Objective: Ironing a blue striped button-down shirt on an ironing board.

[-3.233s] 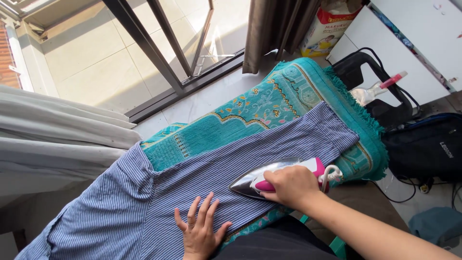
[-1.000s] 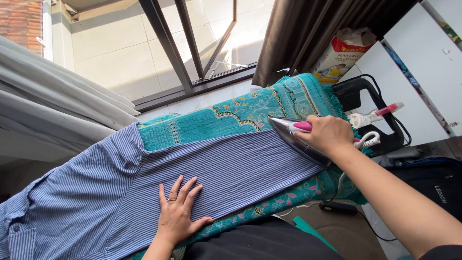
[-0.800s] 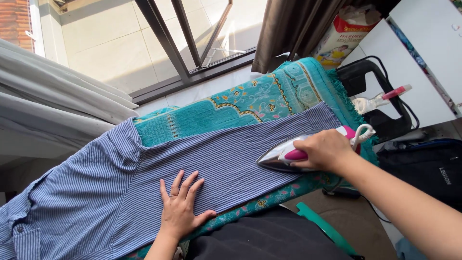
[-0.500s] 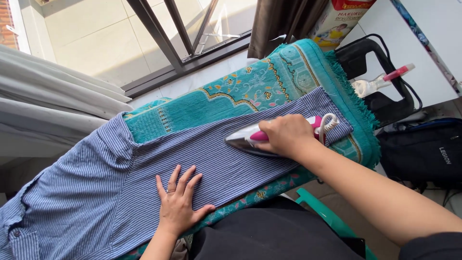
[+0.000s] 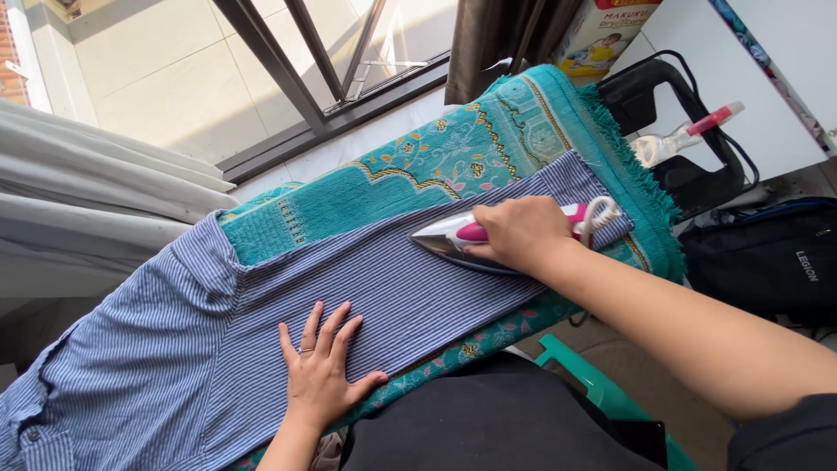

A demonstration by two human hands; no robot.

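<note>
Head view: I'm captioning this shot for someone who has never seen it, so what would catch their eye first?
First the right hand gripping a pink-handled iron pressed on a blue striped shirt at centre. Beneath it lies a bright teal patterned rug, stretching toward the sunlit window at the top. The left hand lies flat, fingers spread, on the shirt's near edge.

spray bottle (image 5: 684,139) upper right | black backpack (image 5: 767,262) right edge | brown curtain (image 5: 510,35) top centre | white drapes (image 5: 96,209) left
</note>
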